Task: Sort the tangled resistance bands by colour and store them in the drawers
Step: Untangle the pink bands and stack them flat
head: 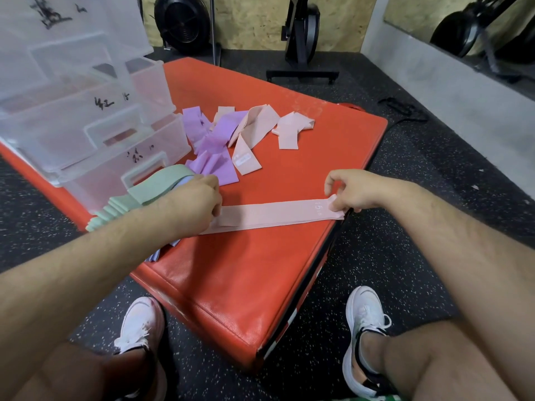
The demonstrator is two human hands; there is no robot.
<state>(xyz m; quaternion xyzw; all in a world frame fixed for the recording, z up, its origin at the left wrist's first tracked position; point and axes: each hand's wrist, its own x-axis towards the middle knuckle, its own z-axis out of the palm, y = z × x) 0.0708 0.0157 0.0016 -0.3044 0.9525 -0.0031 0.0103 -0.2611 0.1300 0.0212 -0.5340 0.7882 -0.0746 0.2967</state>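
Pale pink flat elastic band (275,212) lies stretched straight across the near part of the red padded surface (260,270), printed end at right. Tangled purple elastic bands (214,143) heaped mid-surface, loose pink bands (260,125) touching them on the right. Folded sage-green bands (150,189) stacked against the clear plastic drawer unit (86,125). Drawers pulled out, handwritten marks on fronts.

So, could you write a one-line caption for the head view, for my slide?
Left hand and right hand hold a pink band flat on the red mat, beside loose bands and clear drawers.
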